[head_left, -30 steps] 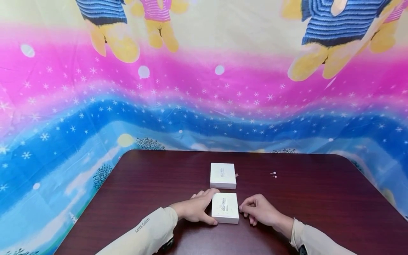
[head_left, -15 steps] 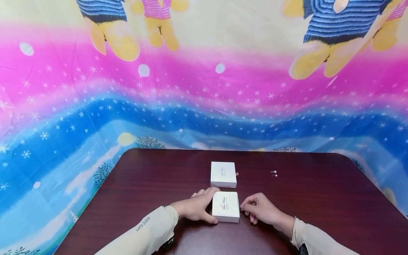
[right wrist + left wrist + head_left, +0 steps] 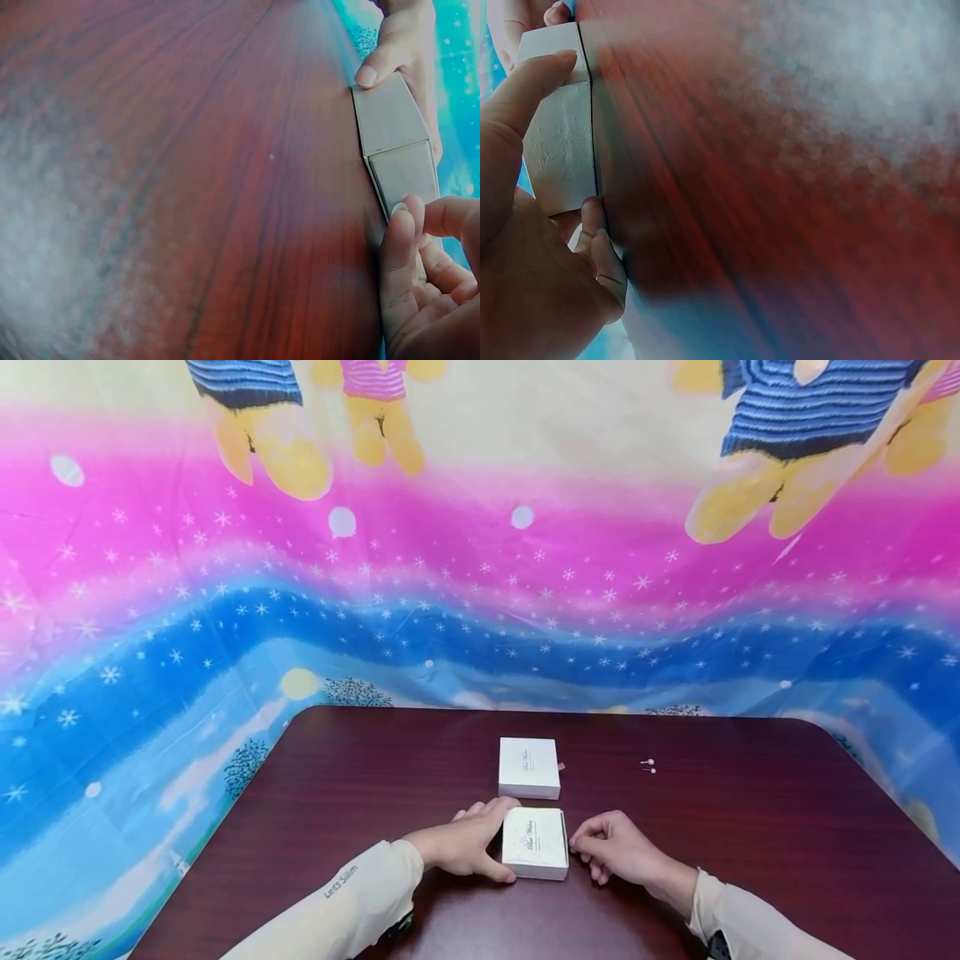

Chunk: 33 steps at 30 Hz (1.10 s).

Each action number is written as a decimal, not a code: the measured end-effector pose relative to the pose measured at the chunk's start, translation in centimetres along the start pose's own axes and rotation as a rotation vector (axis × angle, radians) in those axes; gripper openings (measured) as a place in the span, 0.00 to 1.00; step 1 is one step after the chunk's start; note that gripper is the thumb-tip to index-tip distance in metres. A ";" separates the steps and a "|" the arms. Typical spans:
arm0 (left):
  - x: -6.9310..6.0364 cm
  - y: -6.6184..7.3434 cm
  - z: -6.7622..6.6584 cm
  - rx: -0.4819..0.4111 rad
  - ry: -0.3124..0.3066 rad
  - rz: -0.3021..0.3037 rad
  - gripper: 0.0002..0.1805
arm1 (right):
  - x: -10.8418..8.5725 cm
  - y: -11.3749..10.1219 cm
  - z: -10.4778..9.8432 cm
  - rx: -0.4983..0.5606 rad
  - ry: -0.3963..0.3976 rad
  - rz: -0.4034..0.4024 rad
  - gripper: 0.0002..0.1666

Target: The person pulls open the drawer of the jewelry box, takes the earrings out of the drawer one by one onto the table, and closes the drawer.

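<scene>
A small white drawer-style gift box (image 3: 534, 843) with dark lettering lies flat on the table. My left hand (image 3: 465, 845) grips it from the left, with the thumb on its near side and fingers around the far side. At its right end my right hand (image 3: 621, 850) has thumb and forefinger pinched together against the drawer front, seen in the right wrist view. The pull tab there is hidden between the fingertips. A narrow dark gap shows along the box's right edge.
A second white gift box (image 3: 528, 768) stands just beyond, a small pinkish ribbon tab (image 3: 561, 767) at its right side. Two tiny pearl-like stud earrings (image 3: 651, 762) lie to the back right on the dark red-brown table (image 3: 360, 768). A printed cloth (image 3: 480, 577) hangs behind.
A dark gap has appeared at the near box's right edge, where the drawer has slid slightly out. Both hands keep their places; the head view has shifted a little.
</scene>
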<state>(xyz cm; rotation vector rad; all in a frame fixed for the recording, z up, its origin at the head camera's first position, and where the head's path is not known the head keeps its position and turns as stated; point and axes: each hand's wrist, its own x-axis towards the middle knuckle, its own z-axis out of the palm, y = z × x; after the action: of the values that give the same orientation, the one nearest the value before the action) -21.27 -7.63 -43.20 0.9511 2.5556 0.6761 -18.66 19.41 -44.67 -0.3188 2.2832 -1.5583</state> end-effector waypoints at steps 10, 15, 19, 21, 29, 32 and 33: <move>0.1 0.1 -0.1 0.006 -0.003 0.003 0.47 | 0.0 0.1 -0.1 0.003 0.004 0.003 0.12; 0.1 0.0 0.0 0.009 -0.004 0.002 0.48 | 0.0 0.1 -0.1 0.004 0.000 -0.001 0.12; 0.0 0.0 0.0 0.008 -0.005 0.001 0.47 | 0.0 0.1 -0.1 0.008 -0.003 -0.002 0.12; 0.0 0.0 0.0 0.005 -0.005 0.002 0.47 | 0.0 0.1 -0.1 0.009 -0.005 -0.004 0.12; 0.0 0.2 0.0 0.006 0.002 0.004 0.48 | -0.2 -0.2 -0.3 0.019 -0.017 -0.005 0.13; -0.1 0.2 -0.1 0.010 0.005 0.003 0.48 | -0.3 -0.3 -0.3 0.020 -0.018 -0.001 0.13; -0.1 0.3 -0.1 0.011 0.006 0.002 0.48 | -0.3 -0.3 -0.3 0.021 -0.018 0.000 0.13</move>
<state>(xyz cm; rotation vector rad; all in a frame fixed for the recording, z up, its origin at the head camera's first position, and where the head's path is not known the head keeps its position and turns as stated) -21.13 -7.54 -42.98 0.9567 2.5667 0.6675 -18.54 19.63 -44.21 -0.3260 2.2519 -1.5714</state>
